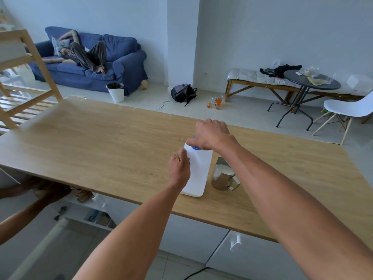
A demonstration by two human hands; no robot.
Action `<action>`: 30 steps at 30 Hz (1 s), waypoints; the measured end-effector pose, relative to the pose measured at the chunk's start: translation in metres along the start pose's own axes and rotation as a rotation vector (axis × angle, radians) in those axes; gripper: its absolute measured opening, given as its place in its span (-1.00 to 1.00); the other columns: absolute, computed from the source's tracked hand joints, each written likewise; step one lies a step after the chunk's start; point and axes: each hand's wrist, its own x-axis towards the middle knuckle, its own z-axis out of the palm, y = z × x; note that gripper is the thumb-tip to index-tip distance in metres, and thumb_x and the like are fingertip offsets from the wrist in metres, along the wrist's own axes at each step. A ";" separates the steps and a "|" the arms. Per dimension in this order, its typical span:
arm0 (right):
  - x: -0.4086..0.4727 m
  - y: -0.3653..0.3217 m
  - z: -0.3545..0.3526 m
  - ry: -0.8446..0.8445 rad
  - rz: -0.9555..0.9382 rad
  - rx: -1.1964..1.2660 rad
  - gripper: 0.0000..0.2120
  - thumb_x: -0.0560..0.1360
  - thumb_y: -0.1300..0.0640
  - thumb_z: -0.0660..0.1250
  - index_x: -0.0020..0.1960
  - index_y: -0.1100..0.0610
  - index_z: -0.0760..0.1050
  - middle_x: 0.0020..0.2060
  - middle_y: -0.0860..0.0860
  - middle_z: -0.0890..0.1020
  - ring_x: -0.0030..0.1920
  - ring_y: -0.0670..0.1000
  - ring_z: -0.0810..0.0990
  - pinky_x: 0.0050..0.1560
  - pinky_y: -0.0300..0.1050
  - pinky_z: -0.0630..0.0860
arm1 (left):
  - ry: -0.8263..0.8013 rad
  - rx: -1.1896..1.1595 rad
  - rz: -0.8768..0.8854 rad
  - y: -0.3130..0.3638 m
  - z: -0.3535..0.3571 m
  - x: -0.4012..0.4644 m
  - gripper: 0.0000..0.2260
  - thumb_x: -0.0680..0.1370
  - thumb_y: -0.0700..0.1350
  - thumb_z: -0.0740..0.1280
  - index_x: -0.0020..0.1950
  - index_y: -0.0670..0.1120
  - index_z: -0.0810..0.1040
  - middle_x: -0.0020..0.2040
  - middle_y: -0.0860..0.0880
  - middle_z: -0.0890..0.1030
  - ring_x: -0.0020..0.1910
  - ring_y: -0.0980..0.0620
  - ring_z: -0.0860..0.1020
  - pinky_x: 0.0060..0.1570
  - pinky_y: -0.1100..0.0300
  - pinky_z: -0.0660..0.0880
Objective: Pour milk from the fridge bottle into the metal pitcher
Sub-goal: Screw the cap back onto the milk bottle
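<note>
Left hand (179, 167) grips the milk bottle (198, 174), right hand (212, 135) grasps its blue cap (195, 147) beside the pitcher (223, 175)

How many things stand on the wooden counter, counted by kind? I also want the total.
White milk bottle with blue cap: 1
Metal pitcher with milk inside: 1
Total: 2

The left hand holds the bottle's side; the right hand grips the cap.
</note>
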 end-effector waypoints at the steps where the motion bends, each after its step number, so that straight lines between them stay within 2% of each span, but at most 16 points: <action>1: 0.000 0.001 0.000 -0.010 0.000 0.014 -0.63 0.51 -0.18 0.36 -0.26 0.05 0.36 -0.25 0.00 0.51 -0.18 0.10 0.53 -0.17 -0.07 0.35 | 0.000 0.001 0.001 0.001 0.000 0.000 -0.58 0.69 -0.17 0.06 -0.40 -0.03 0.18 -0.55 0.12 0.27 -0.51 0.13 0.19 -0.45 0.23 0.17; 4: -0.001 0.010 0.000 -0.122 -0.048 0.097 -0.60 0.50 -0.28 0.37 -0.14 0.07 0.48 -0.21 -0.01 0.56 -0.22 0.05 0.57 -0.22 -0.06 0.44 | -0.008 0.009 0.016 0.002 0.000 -0.002 -0.57 0.70 -0.18 0.06 -0.39 -0.03 0.18 -0.55 0.12 0.27 -0.52 0.15 0.20 -0.47 0.26 0.17; 7: -0.002 0.015 0.001 -0.187 -0.108 0.151 -0.65 0.53 -0.19 0.37 -0.03 0.12 0.53 -0.10 0.05 0.59 -0.17 0.09 0.60 -0.20 -0.03 0.50 | 0.000 -0.005 0.011 0.002 -0.001 -0.002 -0.58 0.70 -0.17 0.06 -0.38 -0.04 0.17 -0.53 0.12 0.25 -0.50 0.14 0.19 -0.48 0.27 0.17; 12: -0.009 0.006 0.006 -0.102 -0.098 0.117 -0.69 0.64 -0.10 0.28 0.16 0.14 0.49 0.06 0.08 0.56 -0.01 0.12 0.51 -0.09 0.00 0.44 | 0.022 -0.011 0.012 0.003 0.002 -0.002 -0.55 0.70 -0.19 0.05 -0.40 -0.01 0.15 -0.53 0.12 0.22 -0.48 0.11 0.16 -0.46 0.23 0.15; 14: -0.010 0.001 0.010 -0.055 -0.085 0.100 -0.72 0.66 -0.07 0.26 0.16 0.14 0.51 0.14 0.12 0.60 0.03 0.16 0.55 -0.07 -0.01 0.44 | 0.037 -0.015 0.004 0.002 0.003 -0.002 -0.48 0.70 -0.19 0.05 -0.46 0.09 0.16 -0.55 0.12 0.22 -0.48 0.11 0.16 -0.44 0.20 0.14; 16: -0.011 -0.005 0.014 -0.008 -0.074 0.081 -0.70 0.68 -0.05 0.25 0.20 0.16 0.54 0.16 0.14 0.61 0.13 0.21 0.59 -0.02 0.00 0.46 | 0.057 -0.013 -0.006 0.002 0.004 -0.001 -0.46 0.70 -0.19 0.06 -0.50 0.06 0.19 -0.55 0.11 0.22 -0.47 0.09 0.15 -0.42 0.18 0.13; 18: -0.012 -0.010 0.018 0.037 -0.060 0.059 -0.71 0.68 -0.02 0.25 0.20 0.18 0.56 0.15 0.15 0.63 0.15 0.21 0.61 -0.04 -0.02 0.45 | 0.091 0.001 -0.003 0.002 0.004 -0.001 -0.50 0.70 -0.20 0.06 -0.45 0.07 0.17 -0.51 0.12 0.22 -0.48 0.10 0.15 -0.43 0.18 0.12; 20: -0.011 -0.013 0.020 0.064 -0.046 0.055 -0.72 0.69 -0.01 0.25 0.19 0.18 0.57 0.13 0.15 0.63 0.14 0.21 0.62 -0.07 -0.03 0.43 | 0.115 0.012 -0.003 0.004 0.003 -0.002 -0.57 0.71 -0.19 0.07 -0.38 -0.06 0.16 -0.46 0.02 0.23 -0.48 0.11 0.14 -0.45 0.21 0.12; 24: -0.011 -0.011 0.021 0.062 -0.034 0.091 -0.71 0.68 -0.03 0.26 0.15 0.19 0.57 0.11 0.16 0.64 0.13 0.22 0.62 -0.10 -0.04 0.41 | 0.120 0.028 -0.012 0.002 0.005 -0.002 -0.59 0.72 -0.14 0.06 -0.35 -0.09 0.17 -0.41 -0.07 0.25 -0.44 0.06 0.16 -0.47 0.22 0.11; 27: -0.013 -0.004 0.025 0.045 -0.007 0.156 -0.68 0.66 -0.12 0.26 0.04 0.14 0.52 -0.02 0.11 0.61 0.05 0.19 0.61 -0.13 -0.04 0.39 | 0.103 0.044 -0.016 0.002 0.005 -0.003 -0.58 0.72 -0.12 0.05 -0.36 -0.09 0.18 -0.42 -0.06 0.26 -0.44 0.05 0.16 -0.48 0.23 0.12; 30: -0.017 0.004 0.033 0.074 0.039 0.192 -0.56 0.62 -0.29 0.22 -0.07 0.11 0.43 -0.16 0.03 0.53 -0.11 0.14 0.57 -0.17 -0.04 0.37 | 0.075 0.035 -0.030 0.004 0.003 -0.004 -0.57 0.71 -0.11 0.06 -0.37 -0.09 0.16 -0.43 -0.04 0.27 -0.43 0.04 0.18 -0.47 0.21 0.13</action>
